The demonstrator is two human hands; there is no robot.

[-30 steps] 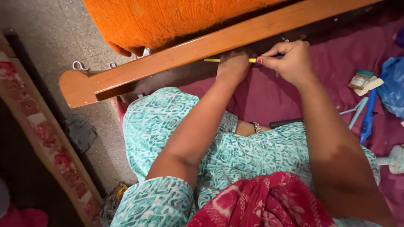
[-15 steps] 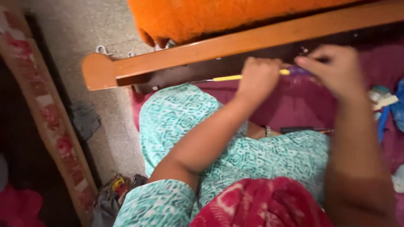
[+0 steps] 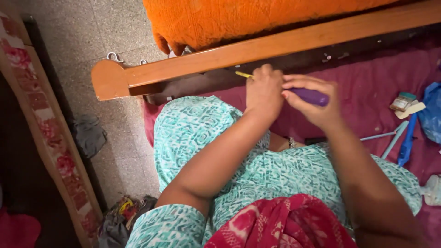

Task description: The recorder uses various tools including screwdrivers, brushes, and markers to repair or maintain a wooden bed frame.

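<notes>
Hands at upper centre of frame, below wooden rail (image 3: pixel 275 48): left hand (image 3: pixel 264 92) fisted around yellow pencil (image 3: pixel 243 75), right hand (image 3: pixel 317 103) wrapped around purple handle (image 3: pixel 310 96), both above maroon cloth (image 3: pixel 367 92).

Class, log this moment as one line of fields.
left hand: on yellow stick | right hand: grips purple handle | beside: wooden rail | under: maroon cloth

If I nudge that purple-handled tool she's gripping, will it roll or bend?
The purple-handled tool looks stiff: its yellow shaft runs straight out past the left hand. The rounded handle in the right hand would probably roll on a hard floor, less on the maroon cloth. It seems light for its size.
</notes>
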